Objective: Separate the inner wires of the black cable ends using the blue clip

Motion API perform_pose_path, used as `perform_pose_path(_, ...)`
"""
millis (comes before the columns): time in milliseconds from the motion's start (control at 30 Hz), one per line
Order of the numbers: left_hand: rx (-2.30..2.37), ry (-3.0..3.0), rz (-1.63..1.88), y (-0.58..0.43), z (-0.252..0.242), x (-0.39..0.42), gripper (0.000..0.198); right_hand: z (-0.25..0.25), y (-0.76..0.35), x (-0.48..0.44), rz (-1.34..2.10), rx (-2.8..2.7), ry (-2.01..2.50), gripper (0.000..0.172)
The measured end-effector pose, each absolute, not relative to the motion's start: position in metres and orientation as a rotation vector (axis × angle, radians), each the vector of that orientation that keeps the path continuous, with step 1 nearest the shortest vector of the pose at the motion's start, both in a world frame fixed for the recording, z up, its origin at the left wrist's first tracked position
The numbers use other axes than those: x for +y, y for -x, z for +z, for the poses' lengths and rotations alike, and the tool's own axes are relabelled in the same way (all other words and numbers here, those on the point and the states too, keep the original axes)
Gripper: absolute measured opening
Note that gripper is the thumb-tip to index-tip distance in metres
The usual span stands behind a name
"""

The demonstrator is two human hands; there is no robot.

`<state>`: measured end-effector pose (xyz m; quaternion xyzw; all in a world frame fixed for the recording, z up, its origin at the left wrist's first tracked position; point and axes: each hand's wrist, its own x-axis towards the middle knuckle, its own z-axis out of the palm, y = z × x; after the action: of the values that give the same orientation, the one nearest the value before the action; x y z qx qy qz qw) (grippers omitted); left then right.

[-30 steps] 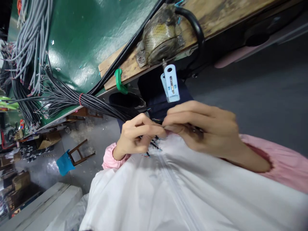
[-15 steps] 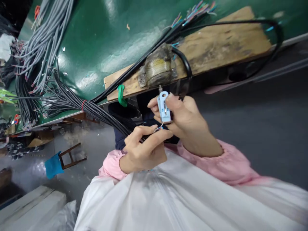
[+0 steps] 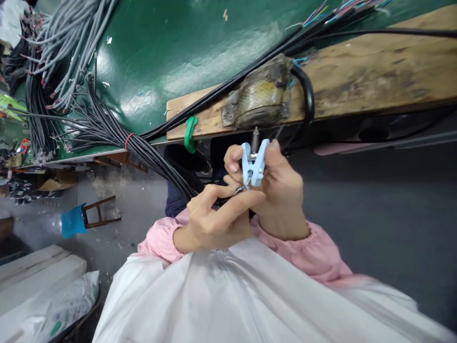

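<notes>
My right hand [image 3: 282, 190] pinches a light blue clip [image 3: 254, 164] between thumb and fingers, its two handles pointing up toward a small metal shaft [image 3: 255, 138]. That shaft sticks out of a tape-wrapped motor-like unit [image 3: 262, 97] on a wooden board. Just below the clip, my left hand [image 3: 217, 216] pinches thin coloured wires [image 3: 242, 189] at the end of a black cable. The wire tips meet the clip's lower end; whether its jaws hold them is too small to tell. A bundle of black cables [image 3: 153, 155], tied with a red band, runs down behind my left hand.
The wooden board [image 3: 374, 71] lies along the edge of a green table [image 3: 150, 43], with a green clamp [image 3: 190, 134] at its left part. Grey cables [image 3: 74, 43] lie at the upper left. On the floor stands a stool with a blue seat [image 3: 73, 220].
The clip has turned from its flat side to its edge, showing both handles apart. My right hand has rotated with it. The view has shifted, and the board and motor-like unit appear further right.
</notes>
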<state>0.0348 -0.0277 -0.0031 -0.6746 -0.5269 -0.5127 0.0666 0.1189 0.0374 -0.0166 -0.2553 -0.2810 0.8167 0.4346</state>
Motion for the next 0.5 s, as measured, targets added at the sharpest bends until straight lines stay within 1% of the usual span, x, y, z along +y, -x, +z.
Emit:
perform_pose_path(233,-1.579,2.074,-1.484,-0.035,-0.003,-0.027,0.025,-0.020,-0.118,0.036,2.093,-0.629,0.507,0.053)
perform_pose_path(367,-1.567,2.084,-1.518,-0.036,-0.005,-0.026,0.026,-0.026,-0.116,0.035,2.107,-0.642,0.488,0.058)
perform_pose_path(500,-1.571,2.118,-1.516,-0.034,-0.007,-0.028,0.023,-0.043,-0.116,0.032,2.089,-0.721,0.524,0.065)
